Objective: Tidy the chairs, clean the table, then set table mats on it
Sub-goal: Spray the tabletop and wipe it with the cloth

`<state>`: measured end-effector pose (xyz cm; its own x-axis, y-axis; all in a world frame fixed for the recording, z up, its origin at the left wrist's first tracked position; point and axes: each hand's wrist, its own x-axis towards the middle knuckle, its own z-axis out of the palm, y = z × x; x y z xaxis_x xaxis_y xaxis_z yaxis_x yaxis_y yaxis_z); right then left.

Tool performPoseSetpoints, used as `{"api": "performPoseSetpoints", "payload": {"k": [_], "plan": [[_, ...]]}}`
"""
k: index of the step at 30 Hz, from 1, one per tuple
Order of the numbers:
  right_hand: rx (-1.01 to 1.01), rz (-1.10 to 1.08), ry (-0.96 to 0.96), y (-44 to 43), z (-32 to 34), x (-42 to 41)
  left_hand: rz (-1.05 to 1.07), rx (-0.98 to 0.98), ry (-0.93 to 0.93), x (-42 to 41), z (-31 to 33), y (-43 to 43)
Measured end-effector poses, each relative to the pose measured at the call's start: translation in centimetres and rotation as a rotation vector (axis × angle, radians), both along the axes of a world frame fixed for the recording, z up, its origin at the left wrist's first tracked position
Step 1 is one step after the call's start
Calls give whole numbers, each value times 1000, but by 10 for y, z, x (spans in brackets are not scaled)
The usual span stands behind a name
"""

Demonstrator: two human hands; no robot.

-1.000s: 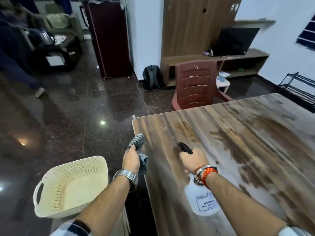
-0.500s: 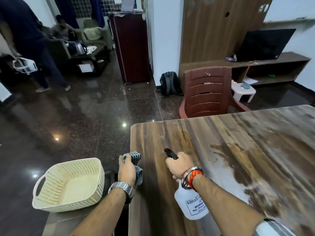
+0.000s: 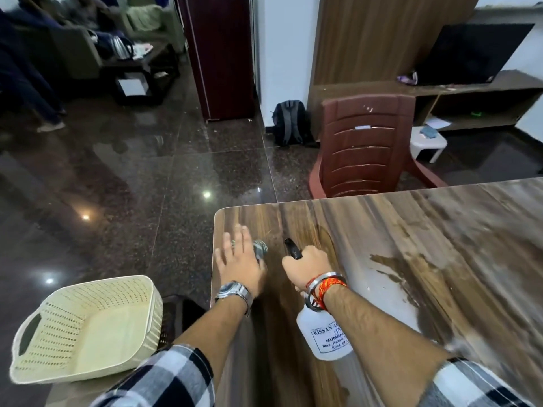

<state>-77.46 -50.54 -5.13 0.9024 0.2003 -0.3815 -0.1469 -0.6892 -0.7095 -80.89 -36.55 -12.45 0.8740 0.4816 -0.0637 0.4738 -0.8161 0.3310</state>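
At the near left corner of the brown wood-grain surface (image 3: 411,259), the left hand (image 3: 239,264) lies palm down with its fingers straight and spread, pressing on a grey striped cloth (image 3: 261,248); the cloth is bunched under the palm and only its right end shows beside the fingers; a metal wristwatch (image 3: 233,290) sits on that wrist. Just to the right, the right hand (image 3: 308,267) is curled round the black trigger head of a white plastic spray bottle (image 3: 323,333); the black nozzle (image 3: 292,249) points away from the person, towards the far edge, and the bottle's body with its printed label hangs below the wrist, above the surface; a steel bangle and red threads circle that wrist. Both sleeves are black-and-white check. Pale glossy patches spread across the right part of the surface. Off its left edge, low in the view, a cream perforated plastic basket (image 3: 88,327) sits on something I cannot make out. Just beyond the far edge a brown slatted plastic chair (image 3: 367,148) stands on the dark polished floor (image 3: 132,186); behind it are a grey backpack (image 3: 289,123) leaning at the white wall, a small white stool (image 3: 427,142), and a dark television screen (image 3: 473,51) on a wooden shelf unit.
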Motion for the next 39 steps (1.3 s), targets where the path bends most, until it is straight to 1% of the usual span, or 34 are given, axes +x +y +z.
{"api": "performPoseSetpoints", "payload": {"k": [2,3,5,6,8,10,12,15,19,21,24,30,34,36,38,39], "plan": [[-14,18,30,3,-3,9,-210,75,140,4,-14,-3],[-26,26,31,4,-5,14,-267,88,171,6,-19,-4],[-54,48,14,6,-7,22,-287,82,123,8,-19,1],[-72,58,6,8,-9,26,-306,119,58,9,-20,5],[-85,68,16,11,-10,33,-408,229,-43,6,-27,15],[-65,97,57,13,-13,41,-447,269,-40,0,-41,23],[-43,117,82,14,-15,48,-356,229,31,-1,-53,21],[-21,126,42,14,-23,55,-166,159,133,25,-61,19],[15,125,46,9,-31,64,109,102,169,82,-63,50],[18,114,47,4,-34,72,167,88,190,107,-66,67],[6,89,17,-6,-40,84,184,63,190,144,-69,73],[-56,-1,-63,-32,-37,107,-67,29,182,198,-70,18],[-47,-48,-54,-51,-35,113,-112,51,150,209,-70,-18],[-63,-68,-52,-62,-34,114,-206,68,145,212,-68,-42],[-94,-100,-82,-73,-33,116,-336,89,145,209,-65,-73],[-97,-124,-100,-79,-33,116,-365,88,146,207,-64,-86]]}}
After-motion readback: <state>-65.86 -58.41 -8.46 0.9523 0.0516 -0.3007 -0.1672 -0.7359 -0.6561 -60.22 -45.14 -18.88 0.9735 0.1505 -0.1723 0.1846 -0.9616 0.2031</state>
